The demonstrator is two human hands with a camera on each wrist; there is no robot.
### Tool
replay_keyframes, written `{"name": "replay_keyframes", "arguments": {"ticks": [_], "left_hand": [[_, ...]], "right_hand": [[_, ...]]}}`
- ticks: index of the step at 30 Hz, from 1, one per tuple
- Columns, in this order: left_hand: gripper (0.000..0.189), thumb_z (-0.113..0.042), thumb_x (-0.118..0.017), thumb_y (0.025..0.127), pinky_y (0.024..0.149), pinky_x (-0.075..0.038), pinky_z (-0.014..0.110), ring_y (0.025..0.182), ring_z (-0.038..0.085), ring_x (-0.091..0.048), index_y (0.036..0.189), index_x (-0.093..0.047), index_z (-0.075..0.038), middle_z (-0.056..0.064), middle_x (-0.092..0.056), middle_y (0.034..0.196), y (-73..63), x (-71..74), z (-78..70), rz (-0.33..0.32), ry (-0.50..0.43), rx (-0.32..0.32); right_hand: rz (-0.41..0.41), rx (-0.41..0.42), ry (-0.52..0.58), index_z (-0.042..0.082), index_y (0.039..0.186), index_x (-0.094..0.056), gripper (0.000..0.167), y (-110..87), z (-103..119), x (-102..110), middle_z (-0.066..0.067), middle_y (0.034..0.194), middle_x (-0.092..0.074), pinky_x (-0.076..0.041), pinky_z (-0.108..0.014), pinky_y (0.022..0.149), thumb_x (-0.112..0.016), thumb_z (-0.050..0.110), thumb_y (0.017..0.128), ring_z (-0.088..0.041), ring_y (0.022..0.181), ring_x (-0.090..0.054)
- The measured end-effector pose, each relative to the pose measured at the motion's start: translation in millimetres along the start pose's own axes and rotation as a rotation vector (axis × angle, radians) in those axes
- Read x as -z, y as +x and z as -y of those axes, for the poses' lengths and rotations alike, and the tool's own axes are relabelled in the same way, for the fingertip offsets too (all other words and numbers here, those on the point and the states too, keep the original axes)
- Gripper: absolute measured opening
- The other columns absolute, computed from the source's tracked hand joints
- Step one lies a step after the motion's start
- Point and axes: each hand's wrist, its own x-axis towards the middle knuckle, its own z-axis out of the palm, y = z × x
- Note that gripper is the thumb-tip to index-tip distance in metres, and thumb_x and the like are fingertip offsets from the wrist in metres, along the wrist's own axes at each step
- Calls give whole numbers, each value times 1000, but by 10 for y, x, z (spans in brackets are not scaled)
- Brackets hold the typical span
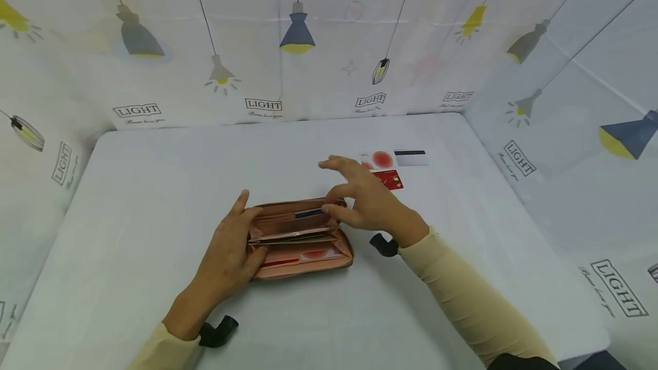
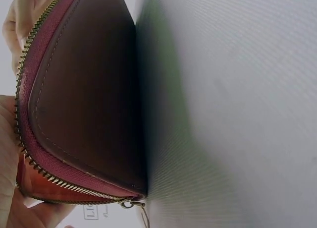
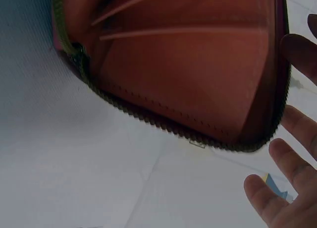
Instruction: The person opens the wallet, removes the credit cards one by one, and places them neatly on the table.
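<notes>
A pinkish-tan zip wallet (image 1: 303, 272) lies spread wide on the white table, its zip undone. My left hand (image 1: 228, 247) grips its left end, thumb on the front panel and fingers behind. Over the right rear corner hovers my right hand (image 1: 362, 196), thumb and index close to a dark blue card (image 1: 308, 213) in a rear slot. Whether those fingertips touch the card is unclear; the other fingers are spread. In the front part sits a red-and-white card (image 1: 321, 254). The wallet's outer side (image 2: 84, 94) and brass zip teeth fill the left wrist view.
Beyond my right hand lie a red card (image 1: 390, 180), a white card with red circles (image 1: 382, 159) and a pale card with a black stripe (image 1: 411, 159). A lamp-printed cloth (image 1: 319, 84) hangs around the table (image 1: 154, 187).
</notes>
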Motion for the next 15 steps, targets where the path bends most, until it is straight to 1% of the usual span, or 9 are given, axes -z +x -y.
{"name": "replay_keyframes", "arguments": {"ticks": [3, 5, 8, 11, 15], "left_hand": [[71, -2, -80, 83, 107, -39, 70, 151, 45, -34, 144, -45, -4, 29, -28, 166, 9, 1, -4, 4, -1, -3], [65, -3, -80, 83, 106, -40, 70, 150, 46, -35, 141, -49, -5, 28, -27, 167, 13, -1, -6, 8, 4, -3], [58, -5, -79, 84, 107, -40, 69, 147, 48, -39, 136, -54, -5, 28, -25, 167, 15, -5, -7, 17, 19, 3], [50, -6, -79, 85, 107, -40, 69, 145, 48, -41, 130, -58, -6, 28, -25, 167, 15, -9, -1, 18, 29, 3], [46, -6, -79, 84, 107, -41, 68, 144, 49, -43, 126, -60, -5, 29, -25, 167, 10, -2, 7, 9, 26, -3]], "right_hand": [[50, 35, -49, 17, 84, -82, 13, 43, 112, -105, -16, 150, -54, -34, -60, 119, -77, 26, 93, -39, 148, -41], [66, 35, -104, 18, 85, -82, 14, 58, 144, -163, -17, 150, -55, -35, -59, 118, -76, 26, 94, -40, 148, -42], [51, 33, -186, 18, 85, -82, 14, 72, 156, -216, -19, 146, -58, -37, -57, 118, -76, 25, 95, -41, 145, -46], [22, 15, -243, 17, 82, -82, 17, 83, 168, -248, -19, 143, -61, -39, -55, 117, -76, 26, 94, -41, 141, -50], [0, -40, -249, 15, 75, -79, 22, 104, 207, -282, -18, 138, -65, -40, -53, 116, -78, 26, 94, -41, 138, -53]]}}
